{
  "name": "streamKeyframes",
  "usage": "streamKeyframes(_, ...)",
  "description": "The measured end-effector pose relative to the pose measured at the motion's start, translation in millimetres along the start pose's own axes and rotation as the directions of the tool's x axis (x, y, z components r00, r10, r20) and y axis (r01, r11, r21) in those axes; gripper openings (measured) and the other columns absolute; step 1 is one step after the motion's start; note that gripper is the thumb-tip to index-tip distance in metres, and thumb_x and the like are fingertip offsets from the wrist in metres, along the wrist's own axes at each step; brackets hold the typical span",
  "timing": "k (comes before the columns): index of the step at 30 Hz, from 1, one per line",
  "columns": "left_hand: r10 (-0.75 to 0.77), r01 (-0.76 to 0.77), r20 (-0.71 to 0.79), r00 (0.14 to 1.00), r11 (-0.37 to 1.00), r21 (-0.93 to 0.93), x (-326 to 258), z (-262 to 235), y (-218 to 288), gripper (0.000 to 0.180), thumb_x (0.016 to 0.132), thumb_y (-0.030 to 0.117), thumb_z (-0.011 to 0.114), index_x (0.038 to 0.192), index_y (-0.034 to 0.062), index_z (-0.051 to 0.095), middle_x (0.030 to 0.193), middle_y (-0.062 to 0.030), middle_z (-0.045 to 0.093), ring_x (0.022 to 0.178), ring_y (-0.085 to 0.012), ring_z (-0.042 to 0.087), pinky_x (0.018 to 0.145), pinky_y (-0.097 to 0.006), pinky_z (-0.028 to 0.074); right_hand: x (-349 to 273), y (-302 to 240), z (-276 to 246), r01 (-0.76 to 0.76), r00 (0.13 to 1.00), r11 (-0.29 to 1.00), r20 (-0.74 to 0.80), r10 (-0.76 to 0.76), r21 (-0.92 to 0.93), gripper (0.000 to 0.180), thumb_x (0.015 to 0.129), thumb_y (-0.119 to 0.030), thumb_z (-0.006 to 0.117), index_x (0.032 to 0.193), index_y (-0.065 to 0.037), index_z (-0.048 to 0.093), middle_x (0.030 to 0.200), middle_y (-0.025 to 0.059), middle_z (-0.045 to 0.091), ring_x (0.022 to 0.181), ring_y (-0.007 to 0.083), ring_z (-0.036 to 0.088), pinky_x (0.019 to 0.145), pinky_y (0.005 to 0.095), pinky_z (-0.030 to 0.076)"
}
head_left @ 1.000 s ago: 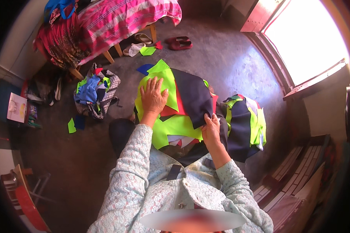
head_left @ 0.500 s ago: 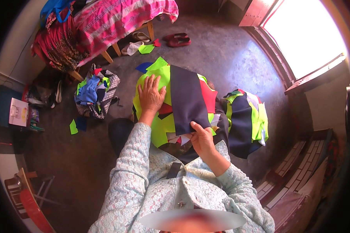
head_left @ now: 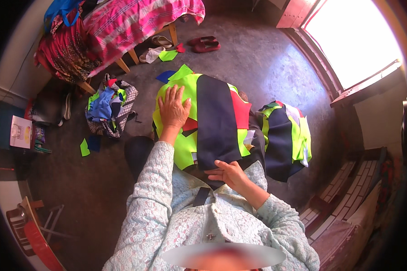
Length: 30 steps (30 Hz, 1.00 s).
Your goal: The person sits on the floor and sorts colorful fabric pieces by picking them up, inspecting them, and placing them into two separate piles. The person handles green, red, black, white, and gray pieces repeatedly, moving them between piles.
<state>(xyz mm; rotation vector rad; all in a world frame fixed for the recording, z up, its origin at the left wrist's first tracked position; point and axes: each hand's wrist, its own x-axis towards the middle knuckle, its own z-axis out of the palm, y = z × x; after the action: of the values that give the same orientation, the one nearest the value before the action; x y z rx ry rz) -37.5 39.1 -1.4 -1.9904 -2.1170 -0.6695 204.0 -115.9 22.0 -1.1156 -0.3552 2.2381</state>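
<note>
A long dark navy fabric strip [head_left: 217, 119] lies lengthwise over a pile of cloth scraps on my lap. Neon yellow-green fabric [head_left: 184, 145] shows on its left, and a red scrap [head_left: 240, 111] on its right. My left hand [head_left: 173, 107] rests flat on the yellow-green cloth, fingers spread, beside the strip. At the strip's near end is my right hand [head_left: 230, 175], its fingers stretched out and apart against the lower edge of the cloth. Nothing is gripped in it.
On the right stands another scrap heap [head_left: 282, 140]. A checked bag [head_left: 131, 95] stuffed with cloth sits at the left, near loose scraps [head_left: 84, 147] on the floor. Red shoes [head_left: 205, 44] lie beyond, by a bed with a pink cover [head_left: 135, 20]. A bench [head_left: 343, 194] is at right.
My right hand has let go of the strip's near end and moved slightly toward me. That end now lies flatter and lower over the pile. My left hand stays in place.
</note>
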Motion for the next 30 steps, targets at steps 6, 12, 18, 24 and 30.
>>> streamKeyframes(6, 0.002, -0.002, 0.003, 1.000, 1.000, -0.002, 1.5, 0.4, 1.8, 0.050, 0.089, 0.038, 0.059, 0.133, 0.0152, 0.053, 0.140, -0.0072, 0.050, 0.133, -0.0269, 0.042, 0.105, -0.056, 0.032, -34.8, -31.8, -20.7, -0.159, 0.970, 0.910, 0.111, 0.216, -0.382, 0.044, 0.097, -0.036, 0.057, 0.090, 0.006, 0.065, 0.096, 0.0212, 0.070, 0.089, 0.0307, 0.070, 0.074, 0.0384, 0.059)
streamKeyframes(12, -0.001, 0.001, -0.017, 1.000, 1.000, 0.012, -0.8, 3.0, -3.1, 0.050, 0.089, 0.037, 0.060, 0.134, 0.0178, 0.052, 0.140, -0.0048, 0.051, 0.132, -0.0249, 0.042, 0.104, -0.054, 0.033, -31.7, -87.8, 1.4, 0.371, 0.924, 0.755, 0.295, -0.244, -0.540, 0.036, 0.098, -0.033, 0.056, 0.101, 0.001, 0.066, 0.101, 0.0126, 0.070, 0.098, 0.0222, 0.068, 0.080, 0.0332, 0.055)
streamKeyframes(18, 0.016, -0.016, 0.012, 1.000, 1.000, -0.009, 4.0, 1.2, 1.6, 0.050, 0.089, 0.040, 0.057, 0.134, 0.0162, 0.053, 0.140, -0.0071, 0.050, 0.134, -0.0276, 0.041, 0.106, -0.057, 0.032, 25.4, -105.8, 60.7, 0.393, 0.406, -0.354, 0.506, -0.761, -0.849, 0.061, 0.082, -0.035, 0.071, 0.136, -0.014, 0.051, 0.149, 0.0173, 0.036, 0.142, 0.0339, 0.028, 0.114, 0.0472, 0.021)
streamKeyframes(24, 0.044, -0.044, -0.009, 0.999, 0.999, -0.012, 1.5, 8.0, -9.3, 0.049, 0.091, 0.040, 0.056, 0.134, 0.0166, 0.051, 0.140, -0.0057, 0.050, 0.133, -0.0267, 0.043, 0.105, -0.055, 0.033, 94.1, -58.5, 37.7, 0.235, 0.550, -0.624, 0.632, -0.547, -0.745, 0.065, 0.082, -0.059, 0.058, 0.138, -0.026, 0.050, 0.150, 0.0119, 0.036, 0.142, 0.0308, 0.027, 0.114, 0.0583, 0.011)
streamKeyframes(30, 0.078, -0.078, -0.009, 0.997, 0.997, 0.001, 2.5, 4.6, -6.2, 0.064, 0.088, 0.060, 0.052, 0.134, 0.0151, 0.052, 0.139, -0.0075, 0.051, 0.132, -0.0264, 0.044, 0.104, -0.052, 0.033, 89.8, -60.9, 39.3, 0.235, 0.575, -0.610, 0.614, -0.541, -0.757, 0.066, 0.084, -0.058, 0.057, 0.140, -0.027, 0.047, 0.151, 0.0110, 0.035, 0.142, 0.0307, 0.027, 0.114, 0.0574, 0.011)
